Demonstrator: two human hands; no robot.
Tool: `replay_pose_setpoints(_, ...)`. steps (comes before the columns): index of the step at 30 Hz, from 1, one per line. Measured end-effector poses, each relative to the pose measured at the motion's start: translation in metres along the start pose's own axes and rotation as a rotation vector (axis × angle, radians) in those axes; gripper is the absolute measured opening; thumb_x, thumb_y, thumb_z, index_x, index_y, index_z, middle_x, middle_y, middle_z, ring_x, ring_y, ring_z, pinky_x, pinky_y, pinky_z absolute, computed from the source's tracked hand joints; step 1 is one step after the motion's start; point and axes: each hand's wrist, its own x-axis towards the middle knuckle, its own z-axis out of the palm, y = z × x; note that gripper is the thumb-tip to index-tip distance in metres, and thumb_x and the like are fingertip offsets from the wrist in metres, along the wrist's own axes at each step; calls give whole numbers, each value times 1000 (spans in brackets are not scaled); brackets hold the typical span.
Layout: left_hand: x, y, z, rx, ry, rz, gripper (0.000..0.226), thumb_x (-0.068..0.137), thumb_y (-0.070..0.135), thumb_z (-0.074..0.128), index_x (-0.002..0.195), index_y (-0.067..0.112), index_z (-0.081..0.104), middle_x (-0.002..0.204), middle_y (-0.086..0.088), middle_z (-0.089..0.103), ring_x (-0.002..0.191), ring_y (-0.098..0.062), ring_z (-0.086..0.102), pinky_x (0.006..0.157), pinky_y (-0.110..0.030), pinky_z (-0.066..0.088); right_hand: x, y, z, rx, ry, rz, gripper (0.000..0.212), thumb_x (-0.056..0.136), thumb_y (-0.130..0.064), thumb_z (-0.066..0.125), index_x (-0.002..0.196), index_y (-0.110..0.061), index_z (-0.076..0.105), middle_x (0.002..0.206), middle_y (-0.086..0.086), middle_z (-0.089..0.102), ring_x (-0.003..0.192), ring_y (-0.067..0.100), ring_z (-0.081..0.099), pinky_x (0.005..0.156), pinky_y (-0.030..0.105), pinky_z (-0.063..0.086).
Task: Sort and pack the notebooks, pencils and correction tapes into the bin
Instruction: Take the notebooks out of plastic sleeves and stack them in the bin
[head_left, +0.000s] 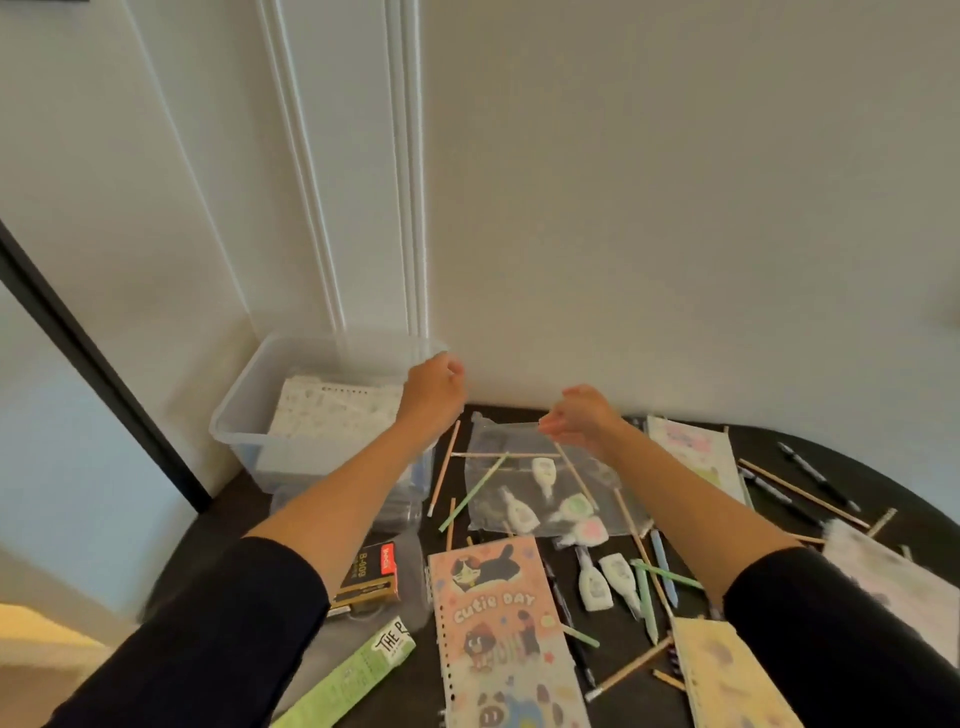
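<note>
A pink notebook (498, 623) cover reads "cutie DAY". A green box (363, 670) shows "THE B", cut off. A black box (366, 577) reads "B-009".

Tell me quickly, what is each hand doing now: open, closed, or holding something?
Left hand: fingers curled beside the bin; a hold cannot be told.
Right hand: pinches the clear bag at its top edge.

**A:** Dark table (234, 496), with a clear bin (244, 431) at its far left and a plastic bag (488, 499) just beside it!

**B:** Pencils (444, 470) scattered everywhere, two correction tapes (592, 582), a pink notebook (498, 623) up front, and a black box (369, 577) to its left.
</note>
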Motion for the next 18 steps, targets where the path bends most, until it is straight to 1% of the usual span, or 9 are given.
replay_pose_setpoints(1, -8, 4, 10, 5, -56, 25, 15, 95, 9, 38, 94, 12, 53, 95, -13, 62, 85, -23, 61, 76, -34, 50, -2, 11, -12, -12, 39, -9, 14, 93, 11, 32, 92, 20, 43, 68, 19, 41, 33, 15, 46, 37, 20, 40)
replay_pose_setpoints(3, -25, 8, 33, 61, -166, 60, 17, 94, 9, 40, 101, 9, 56, 99, -13, 63, 90, -25, 60, 79, -35, 49, -2, 36, -38, -36, 91, -26, 22, 92, 7, 39, 108, 15, 50, 69, 12, 46, 51, 16, 50, 40, 18, 43)
replay_pose_setpoints(6, -43, 1, 69, 177, -267, 96, 24, 93, 10, 42, 111, 8, 56, 110, -11, 60, 100, -24, 56, 85, -32, 45, 7, 83, -68, -27, 158, -23, 32, 89, 3, 46, 121, 6, 49, 78, 8, 54, 67, 18, 54, 57, 22, 48)
replay_pose_setpoints(8, -52, -9, 93, 230, -296, 108, 25, 93, 11, 43, 114, 9, 56, 113, -10, 59, 104, -24, 54, 85, -30, 42, 15, 114, -82, -23, 288, -53, 41, 87, 2, 48, 128, -1, 46, 100, 15, 58, 88, 27, 57, 74, 33, 47)
replay_pose_setpoints(9, -54, -15, 104, 250, -306, 107, 25, 93, 11, 42, 115, 8, 55, 114, -12, 58, 105, -26, 54, 85, -31, 42, 19, 126, -87, -58, 355, -71, 42, 88, 1, 48, 129, -6, 46, 112, 16, 57, 99, 28, 55, 82, 36, 46)
replay_pose_setpoints(10, -57, -21, 119, 275, -323, 113, 25, 93, 9, 41, 115, 8, 54, 114, -14, 58, 105, -28, 54, 86, -33, 43, 23, 140, -92, -92, 401, -83, 42, 89, -1, 48, 130, -9, 46, 121, 16, 54, 104, 27, 52, 86, 36, 45)
replay_pose_setpoints(13, -59, -42, 156, 401, -373, 207, 24, 91, 2, 38, 109, 12, 51, 109, -13, 55, 106, -31, 53, 85, -34, 42, 40, 169, -106, -121, 428, -91, 43, 90, -4, 47, 132, -13, 45, 130, 12, 49, 98, 18, 44, 80, 29, 38)
replay_pose_setpoints(16, -57, -61, 189, 587, -409, 359, 41, 92, 5, 42, 133, 12, 40, 132, -10, 44, 121, -27, 41, 96, -40, 39, 64, 191, -119, -207, 423, -119, 43, 91, -10, 50, 134, -11, 42, 133, 12, 47, 106, 21, 46, 84, 29, 37)
replay_pose_setpoints(18, -57, -69, 210, 722, -386, 459, 48, 93, 12, 47, 139, 13, 34, 138, -9, 39, 127, -26, 33, 100, -39, 35, 79, 204, -123, -284, 446, -159, 42, 91, -13, 51, 132, -8, 44, 132, 12, 49, 114, 24, 48, 90, 32, 39)
